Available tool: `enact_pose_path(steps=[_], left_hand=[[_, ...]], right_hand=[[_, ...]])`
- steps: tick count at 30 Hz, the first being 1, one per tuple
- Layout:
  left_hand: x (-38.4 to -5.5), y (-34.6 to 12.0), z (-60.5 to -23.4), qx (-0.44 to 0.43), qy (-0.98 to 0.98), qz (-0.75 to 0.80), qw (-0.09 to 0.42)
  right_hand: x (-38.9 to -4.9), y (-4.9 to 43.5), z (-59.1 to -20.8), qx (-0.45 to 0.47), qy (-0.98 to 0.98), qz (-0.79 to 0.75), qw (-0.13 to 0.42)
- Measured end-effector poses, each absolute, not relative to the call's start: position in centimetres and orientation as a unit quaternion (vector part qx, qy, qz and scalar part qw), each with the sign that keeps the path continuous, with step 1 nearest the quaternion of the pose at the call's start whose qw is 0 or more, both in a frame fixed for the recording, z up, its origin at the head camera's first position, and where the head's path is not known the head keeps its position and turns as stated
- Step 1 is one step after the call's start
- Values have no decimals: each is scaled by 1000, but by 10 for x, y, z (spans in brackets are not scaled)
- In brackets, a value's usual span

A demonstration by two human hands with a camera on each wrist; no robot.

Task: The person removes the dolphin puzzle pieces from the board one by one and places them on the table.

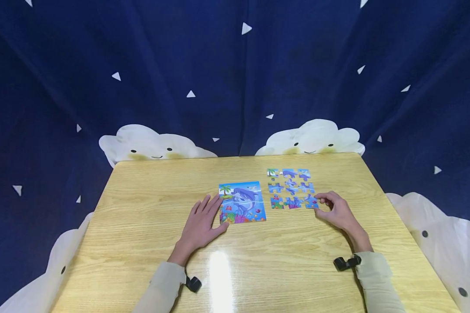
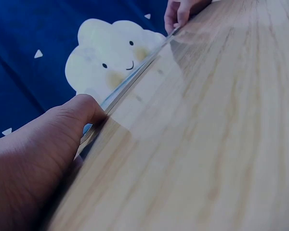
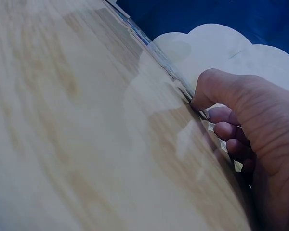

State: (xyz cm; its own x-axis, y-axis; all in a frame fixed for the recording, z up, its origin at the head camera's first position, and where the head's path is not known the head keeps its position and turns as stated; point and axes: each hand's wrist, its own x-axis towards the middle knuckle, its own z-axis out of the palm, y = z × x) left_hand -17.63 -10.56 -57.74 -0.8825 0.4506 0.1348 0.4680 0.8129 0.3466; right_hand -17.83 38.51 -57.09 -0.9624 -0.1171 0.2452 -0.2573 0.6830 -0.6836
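Observation:
A square picture card (image 1: 243, 202) with dolphins, a palm tree and sea plants lies on the table. At its left edge my left hand (image 1: 204, 221) rests palm down, fingers stretched out, with the thumb by the lower corner. To the right of the card, separate jigsaw pieces (image 1: 291, 202) lie in rows with narrow gaps, showing parts of a similar picture. My right hand (image 1: 337, 212) pinches the lower right jigsaw piece (image 1: 310, 202) at its right edge between thumb and index finger. In the right wrist view, the other fingers (image 3: 238, 149) curl under the palm.
The wooden table (image 1: 141, 191) reaches back to a dark blue curtain (image 1: 219, 65) with white shapes and smiling clouds. A small black camera sits on each wrist, the left camera (image 1: 193, 284) and the right camera (image 1: 340, 264).

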Motion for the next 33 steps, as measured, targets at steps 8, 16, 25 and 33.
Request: enact_pose_path(steps=[8,16,25,33], left_hand=[[-177,-110,-578,-241,-952,-187,29],[-180,-110,-575,-239,-954,-177,27],[-179,-114,-573,-235,-954,-185,26],[-179,-116,-569,-233,-948,-213,32]], right_hand=[[-179,380,-574,105,-912,386,89],[-184,378,-573,110,-915,375,100],[-188,374,-570,117,-914,375,102],[-187,370,-566,94,-902,408,102]])
